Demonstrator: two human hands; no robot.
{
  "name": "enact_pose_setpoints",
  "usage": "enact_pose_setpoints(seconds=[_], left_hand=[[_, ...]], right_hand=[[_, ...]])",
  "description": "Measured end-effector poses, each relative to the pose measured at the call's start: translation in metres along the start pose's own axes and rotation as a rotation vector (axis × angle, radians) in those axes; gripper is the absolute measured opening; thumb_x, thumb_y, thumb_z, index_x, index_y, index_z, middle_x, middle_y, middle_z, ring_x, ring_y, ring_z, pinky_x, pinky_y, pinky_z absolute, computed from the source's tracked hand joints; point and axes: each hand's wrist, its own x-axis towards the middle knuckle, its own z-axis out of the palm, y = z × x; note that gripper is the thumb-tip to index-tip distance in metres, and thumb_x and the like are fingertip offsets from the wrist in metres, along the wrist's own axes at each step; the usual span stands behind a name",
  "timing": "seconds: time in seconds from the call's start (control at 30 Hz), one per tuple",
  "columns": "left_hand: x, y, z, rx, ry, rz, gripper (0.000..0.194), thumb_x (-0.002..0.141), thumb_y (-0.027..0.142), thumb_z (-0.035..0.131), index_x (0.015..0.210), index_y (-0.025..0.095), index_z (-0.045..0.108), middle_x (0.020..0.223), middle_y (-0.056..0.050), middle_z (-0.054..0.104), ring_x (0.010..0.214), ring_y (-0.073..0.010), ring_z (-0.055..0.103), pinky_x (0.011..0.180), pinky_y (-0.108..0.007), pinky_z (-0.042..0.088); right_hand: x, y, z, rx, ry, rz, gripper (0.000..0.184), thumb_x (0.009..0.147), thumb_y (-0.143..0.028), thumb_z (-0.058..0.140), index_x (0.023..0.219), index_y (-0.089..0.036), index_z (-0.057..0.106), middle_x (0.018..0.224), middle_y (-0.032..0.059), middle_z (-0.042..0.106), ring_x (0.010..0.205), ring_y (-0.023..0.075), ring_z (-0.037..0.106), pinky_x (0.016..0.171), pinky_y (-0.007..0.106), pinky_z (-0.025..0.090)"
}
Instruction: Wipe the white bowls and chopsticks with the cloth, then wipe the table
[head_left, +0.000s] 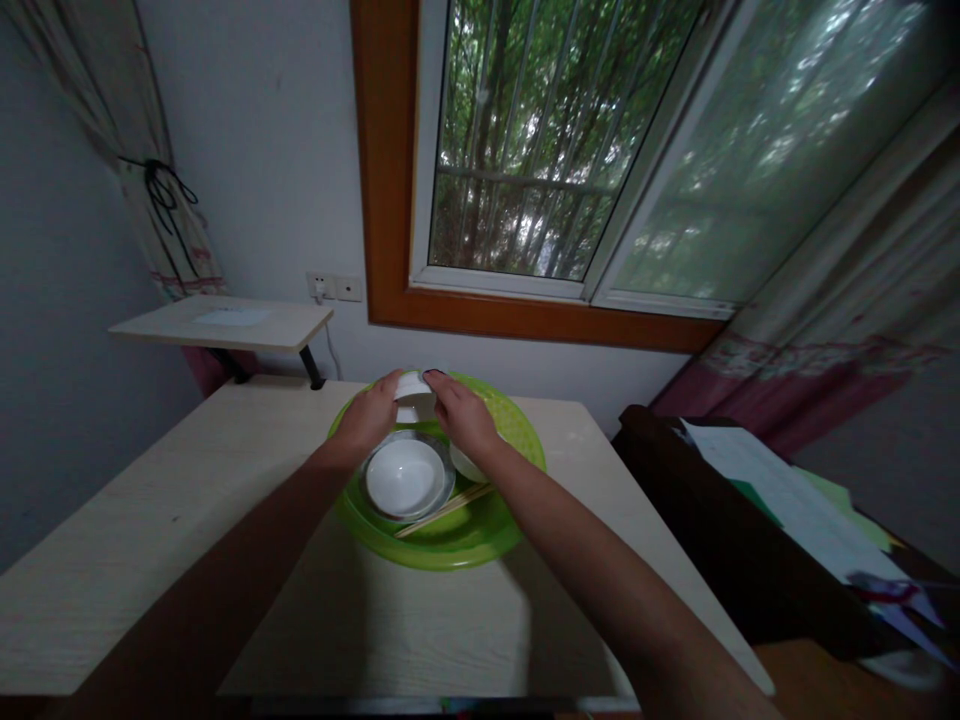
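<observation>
A green plastic basin [517,430] sits on the pale wooden table [187,520]. Above its far side, both of my hands grip a small white bowl [414,394]. My left hand [371,415] curls round the bowl's left side and my right hand [459,410] clasps its right side and top. Inside the basin lies a white bowl [405,476] resting on a metal dish. Another white bowl [466,466] is half hidden under my right wrist. A pair of wooden chopsticks [442,510] lies slanted across the basin's near part.
A small shelf on a black bracket [225,322] juts from the wall at the far left. Dark furniture with papers [780,490] stands to the right of the table. A barred window [525,150] and curtains are behind.
</observation>
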Motion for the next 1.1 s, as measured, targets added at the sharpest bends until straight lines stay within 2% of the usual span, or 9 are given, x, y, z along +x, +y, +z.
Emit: enact_pose_setpoints(seconds=[0.07,0.17,0.37,0.57,0.73,0.9,1.1], left_hand=[[0.001,-0.001,0.000,0.001,0.007,0.018,0.057,0.094,0.010,0.043,0.150,0.015,0.046,0.140,-0.017,0.064,0.120,-0.0257,0.067,0.106,-0.037,0.049],[0.001,-0.002,0.000,0.004,0.017,0.027,0.057,0.092,0.009,0.043,0.149,0.015,0.047,0.140,-0.017,0.064,0.121,-0.0249,0.066,0.107,-0.036,0.049],[-0.002,0.000,-0.001,0.029,0.012,0.067,0.060,0.090,0.006,0.044,0.150,0.015,0.047,0.144,-0.015,0.061,0.125,-0.0246,0.064,0.111,-0.036,0.047],[-0.004,0.000,-0.002,0.031,0.027,0.132,0.065,0.087,0.004,0.046,0.152,0.015,0.045,0.148,-0.015,0.058,0.127,-0.0257,0.063,0.113,-0.038,0.046],[-0.001,0.000,-0.001,-0.015,0.052,0.162,0.055,0.094,0.010,0.045,0.148,0.014,0.049,0.146,-0.015,0.060,0.129,-0.0250,0.061,0.115,-0.039,0.044],[0.002,0.000,0.001,-0.135,0.056,0.125,0.050,0.094,0.018,0.053,0.144,0.016,0.052,0.141,-0.015,0.064,0.124,-0.0248,0.064,0.111,-0.038,0.047],[0.002,0.001,-0.001,-0.213,-0.011,0.066,0.051,0.087,0.008,0.050,0.136,0.016,0.058,0.128,-0.013,0.071,0.117,-0.0254,0.067,0.103,-0.037,0.051]], right_hand=[[0.001,-0.002,0.000,0.017,-0.001,-0.060,0.063,0.088,-0.003,0.050,0.149,-0.023,0.052,0.152,0.0074,0.054,0.143,0.0196,0.048,0.123,0.040,0.036],[0.002,-0.001,0.000,0.050,0.015,-0.050,0.063,0.088,-0.006,0.051,0.149,-0.024,0.052,0.152,0.0078,0.054,0.143,0.0200,0.049,0.123,0.042,0.037],[0.002,0.009,0.002,0.104,0.017,0.110,0.067,0.081,-0.005,0.057,0.147,-0.016,0.052,0.146,0.0138,0.060,0.133,0.0251,0.057,0.117,0.043,0.043],[0.002,0.014,0.007,0.145,0.004,0.267,0.063,0.078,0.001,0.053,0.138,-0.015,0.061,0.133,0.0124,0.069,0.120,0.0250,0.066,0.108,0.040,0.050],[0.002,0.020,0.012,0.227,0.025,0.385,0.052,0.082,-0.001,0.048,0.126,-0.017,0.069,0.120,0.0086,0.075,0.112,0.0226,0.070,0.102,0.037,0.053],[0.003,0.023,0.013,0.287,0.074,0.466,0.042,0.085,-0.006,0.050,0.117,-0.020,0.074,0.118,0.0063,0.077,0.110,0.0223,0.070,0.102,0.038,0.053],[0.003,0.018,0.009,0.294,0.061,0.430,0.044,0.084,-0.005,0.050,0.119,-0.019,0.073,0.115,0.0060,0.077,0.110,0.0225,0.070,0.103,0.038,0.052]])
